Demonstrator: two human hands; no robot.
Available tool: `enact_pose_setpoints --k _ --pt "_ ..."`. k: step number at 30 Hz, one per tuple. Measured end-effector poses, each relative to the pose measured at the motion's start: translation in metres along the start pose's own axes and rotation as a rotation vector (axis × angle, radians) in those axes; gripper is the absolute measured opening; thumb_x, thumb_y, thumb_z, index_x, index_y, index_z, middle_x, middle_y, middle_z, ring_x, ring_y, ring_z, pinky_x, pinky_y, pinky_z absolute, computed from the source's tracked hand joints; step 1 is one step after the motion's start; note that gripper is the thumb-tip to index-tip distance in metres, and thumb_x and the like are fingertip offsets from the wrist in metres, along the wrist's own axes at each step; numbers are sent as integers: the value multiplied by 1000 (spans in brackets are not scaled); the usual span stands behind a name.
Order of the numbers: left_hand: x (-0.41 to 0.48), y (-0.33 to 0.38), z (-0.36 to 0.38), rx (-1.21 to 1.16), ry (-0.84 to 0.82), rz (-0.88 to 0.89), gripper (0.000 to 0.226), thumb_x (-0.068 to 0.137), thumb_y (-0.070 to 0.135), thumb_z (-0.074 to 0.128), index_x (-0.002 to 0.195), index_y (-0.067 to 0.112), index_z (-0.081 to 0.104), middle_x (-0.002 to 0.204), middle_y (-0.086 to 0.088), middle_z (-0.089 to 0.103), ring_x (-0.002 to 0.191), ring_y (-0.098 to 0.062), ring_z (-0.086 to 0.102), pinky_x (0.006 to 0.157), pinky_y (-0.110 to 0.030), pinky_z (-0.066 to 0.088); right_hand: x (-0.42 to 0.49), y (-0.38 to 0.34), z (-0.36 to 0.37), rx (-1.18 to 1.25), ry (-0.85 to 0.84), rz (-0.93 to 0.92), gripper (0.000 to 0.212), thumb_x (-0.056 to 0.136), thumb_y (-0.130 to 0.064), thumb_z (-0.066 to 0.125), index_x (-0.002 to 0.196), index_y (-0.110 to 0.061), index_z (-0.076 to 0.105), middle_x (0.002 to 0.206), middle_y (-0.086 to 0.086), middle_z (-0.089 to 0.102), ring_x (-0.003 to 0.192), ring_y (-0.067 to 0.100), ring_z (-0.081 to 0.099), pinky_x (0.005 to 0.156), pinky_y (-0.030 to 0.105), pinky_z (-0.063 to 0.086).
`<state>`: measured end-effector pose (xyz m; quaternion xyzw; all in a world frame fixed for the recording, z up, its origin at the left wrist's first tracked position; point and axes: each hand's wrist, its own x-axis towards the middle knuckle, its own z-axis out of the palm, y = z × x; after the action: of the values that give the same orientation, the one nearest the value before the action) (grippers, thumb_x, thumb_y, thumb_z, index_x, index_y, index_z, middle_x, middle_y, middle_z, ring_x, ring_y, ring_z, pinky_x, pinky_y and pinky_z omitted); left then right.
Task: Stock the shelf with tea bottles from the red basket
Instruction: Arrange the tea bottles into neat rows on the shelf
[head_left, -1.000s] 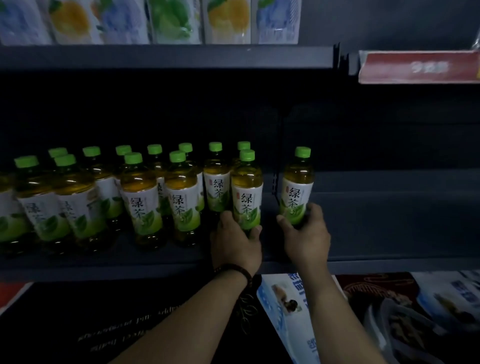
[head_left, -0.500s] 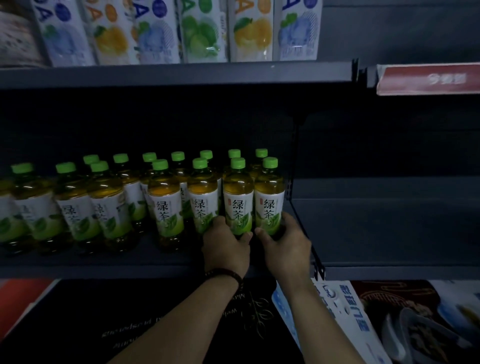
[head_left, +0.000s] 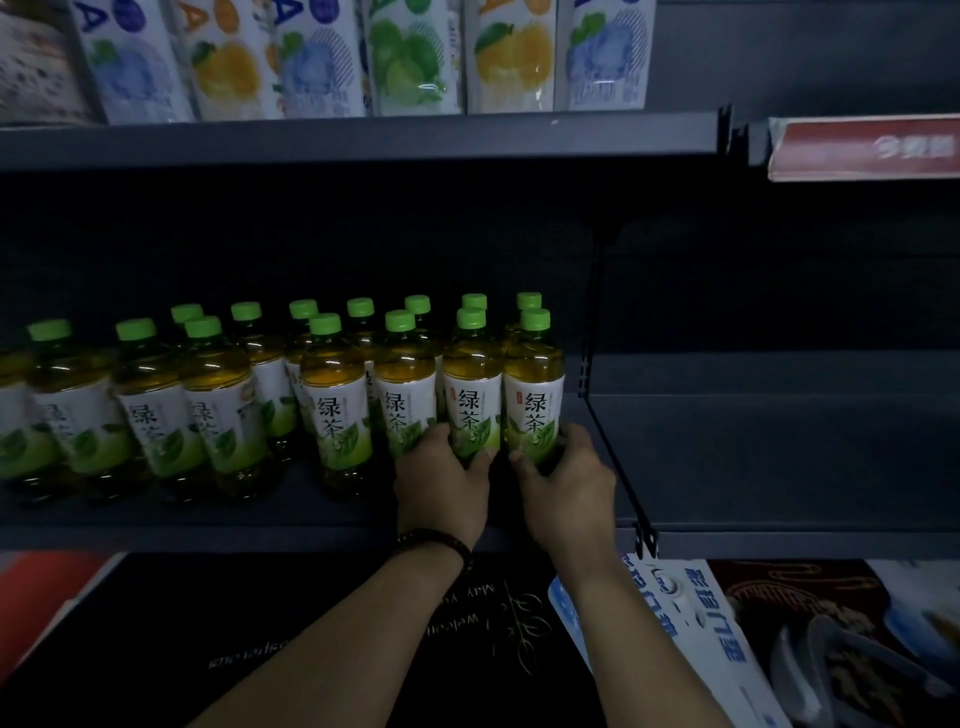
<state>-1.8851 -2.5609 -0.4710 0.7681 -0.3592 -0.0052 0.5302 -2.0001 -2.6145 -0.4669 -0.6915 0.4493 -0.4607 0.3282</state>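
Note:
Several green tea bottles with green caps and white-green labels stand in rows on the dark shelf (head_left: 218, 535). My left hand (head_left: 441, 488) grips the base of one front-row tea bottle (head_left: 470, 384). Just to its right, my right hand (head_left: 569, 493) wraps the base of the rightmost tea bottle (head_left: 534, 384), at the shelf section's right end beside the divider bracket (head_left: 613, 457). Both bottles stand upright, side by side, touching the row. The red basket is not in view.
The shelf section to the right (head_left: 779, 457) holds nothing. Above, a shelf carries fruit-printed white pouches (head_left: 405, 57), and a red price strip (head_left: 862, 148) sits at upper right. Below the shelf edge lie a dark printed box (head_left: 311, 639) and blue-white packages (head_left: 701, 623).
My right hand slid its bottle left from the neighbouring section into the row's right end. The left hand's bottle also settled in line. In the last half second, barely any motion.

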Motion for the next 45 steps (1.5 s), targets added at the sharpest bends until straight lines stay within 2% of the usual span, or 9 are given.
enact_pose_setpoints --k 4,11,15,19,23,28,30,36,45 --pt "2 1 -1 53 18 17 32 86 38 84 108 22 67 104 1 78 91 -23 79 72 -46 69 -1 -2 2 -25 8 -11 45 92 -28 77 132 -18 57 115 2 75 106 23 72 89 40 62" --pt "1 -3 -12 135 -1 81 35 91 34 80 119 27 61 108 -1 77 89 -25 78 72 -46 68 -2 0 1 -56 -4 -30 50 93 -30 77 136 -18 56 119 2 75 110 22 71 88 34 60" --pt "-1 -14 -33 -1 -77 46 22 94 28 79 105 28 60 92 5 78 72 -19 79 62 -46 68 -2 1 1 -24 -19 -8 52 92 -30 78 135 -15 54 122 6 71 116 25 67 84 26 50" --pt "0 -27 -86 52 -125 28 14 94 27 79 91 25 66 86 9 74 75 -15 76 72 -43 67 -17 -4 6 -82 58 -15 58 91 -32 78 136 -13 46 135 12 52 127 28 50 96 33 43" --pt "8 -54 -135 108 -86 5 18 92 28 81 85 26 65 84 11 71 79 -6 69 71 -25 56 -49 -14 16 -179 148 -131 55 89 -34 77 132 -18 47 132 5 48 123 25 49 102 43 49" --pt "20 -80 -148 23 -66 -28 29 88 31 85 99 24 59 101 6 68 93 -15 69 77 -27 52 -88 -31 33 -172 -9 -183 36 94 -30 72 125 -26 54 119 -8 50 109 10 54 80 8 40" --pt "22 -83 -141 -41 -70 -37 40 88 31 86 113 22 57 114 1 66 95 -16 69 82 -30 54 -95 -41 47 -167 -52 -183 37 94 -30 71 127 -29 54 121 -10 51 109 6 55 79 6 39" --pt "34 -91 -126 -144 -36 35 52 88 28 85 130 21 55 129 -2 60 104 -16 63 89 -34 54 -82 -51 62 -333 100 -52 68 91 -35 72 149 -20 39 144 9 43 133 29 42 110 43 45" --pt "41 -100 -112 -102 -113 -7 66 90 22 83 147 15 51 135 -9 68 124 -32 65 104 -51 56 -70 -32 61 -547 -62 128 79 96 -41 61 161 -16 23 171 22 13 160 36 13 130 48 16"
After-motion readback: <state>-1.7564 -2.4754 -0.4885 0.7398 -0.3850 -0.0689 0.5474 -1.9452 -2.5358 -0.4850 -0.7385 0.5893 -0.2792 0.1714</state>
